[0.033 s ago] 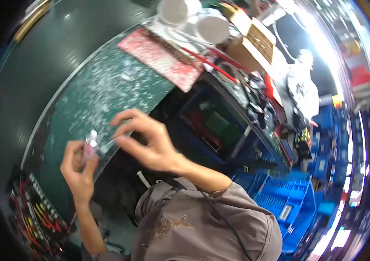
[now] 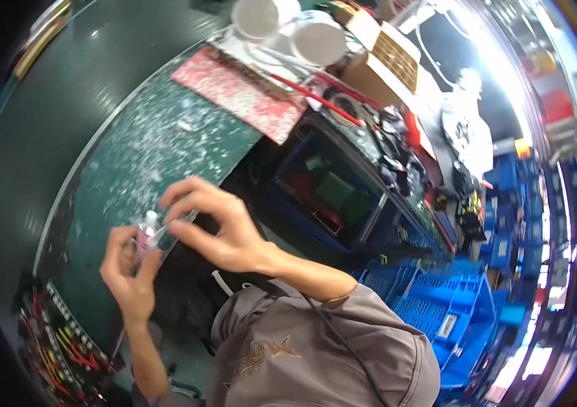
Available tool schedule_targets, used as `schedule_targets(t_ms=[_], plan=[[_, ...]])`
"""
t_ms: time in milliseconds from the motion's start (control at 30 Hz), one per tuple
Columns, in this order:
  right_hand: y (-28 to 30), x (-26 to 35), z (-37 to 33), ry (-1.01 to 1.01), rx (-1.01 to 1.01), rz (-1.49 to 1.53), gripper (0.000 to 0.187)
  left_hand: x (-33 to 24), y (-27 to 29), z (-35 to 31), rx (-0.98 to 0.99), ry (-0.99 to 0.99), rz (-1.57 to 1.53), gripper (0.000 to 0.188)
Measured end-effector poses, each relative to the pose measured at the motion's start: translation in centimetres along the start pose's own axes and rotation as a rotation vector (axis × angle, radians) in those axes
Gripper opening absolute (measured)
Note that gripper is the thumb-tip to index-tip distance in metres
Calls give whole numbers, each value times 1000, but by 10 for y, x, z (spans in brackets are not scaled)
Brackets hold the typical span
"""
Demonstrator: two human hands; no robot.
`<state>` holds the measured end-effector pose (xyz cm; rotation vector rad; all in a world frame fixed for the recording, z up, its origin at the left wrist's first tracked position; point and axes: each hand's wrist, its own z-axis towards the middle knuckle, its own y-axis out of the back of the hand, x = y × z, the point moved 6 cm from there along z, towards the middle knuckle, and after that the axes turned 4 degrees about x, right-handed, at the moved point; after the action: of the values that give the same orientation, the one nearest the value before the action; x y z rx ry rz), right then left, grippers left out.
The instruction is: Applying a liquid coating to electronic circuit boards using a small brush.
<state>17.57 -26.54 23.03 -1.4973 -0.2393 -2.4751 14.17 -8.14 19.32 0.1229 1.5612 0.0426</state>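
Observation:
A small bottle (image 2: 144, 239) with a pale body, pink-red print and a narrow whitish top is held upright, slightly tilted, between the thumb and fingers of my left hand (image 2: 127, 268). My right hand (image 2: 224, 229) is just to the right of the bottle's top. Its thumb and middle finger come close together while the index finger arches above them. A thin whitish piece shows at these fingertips, too blurred to name. Both hands are over the near edge of a green bench top (image 2: 108, 180) strewn with white flecks and smears.
A red board (image 2: 234, 95) with white smears lies across the bench, with white buckets (image 2: 319, 42) and a cardboard box (image 2: 377, 78) behind it. Blue crates (image 2: 438, 298) stand at the right. Several coloured-handled tools (image 2: 64, 346) are at lower left.
The view has shifted slightly. My left hand and the bottle have moved a little right, and my right hand a little left, so the two are closer together.

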Motion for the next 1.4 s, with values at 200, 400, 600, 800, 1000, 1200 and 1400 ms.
schedule_targets(t_ms=[200, 400, 600, 800, 1000, 1200, 1400], plan=[[50, 1, -13, -128, -73, -92, 9, 2, -80, 23, 128, -5, -258, 29], [86, 2, -31, -111, -154, -143, 12, 0, -121, 32, 268, 34, -246, 30], [123, -21, -56, -322, -366, -112, 7, 3, -141, 41, 446, 103, -80, 33], [195, 2, -113, -284, -931, -116, 9, 2, -150, 42, 369, -92, 66, 28], [296, 78, -268, 4, -1597, -606, 13, 32, -198, 13, 703, 75, 22, 24], [353, 94, -358, 234, -1842, -779, 15, 48, -230, -13, 901, 116, 113, 20], [396, 50, -329, 68, -1633, -922, 11, 51, -242, -23, 935, 81, 195, 23]])
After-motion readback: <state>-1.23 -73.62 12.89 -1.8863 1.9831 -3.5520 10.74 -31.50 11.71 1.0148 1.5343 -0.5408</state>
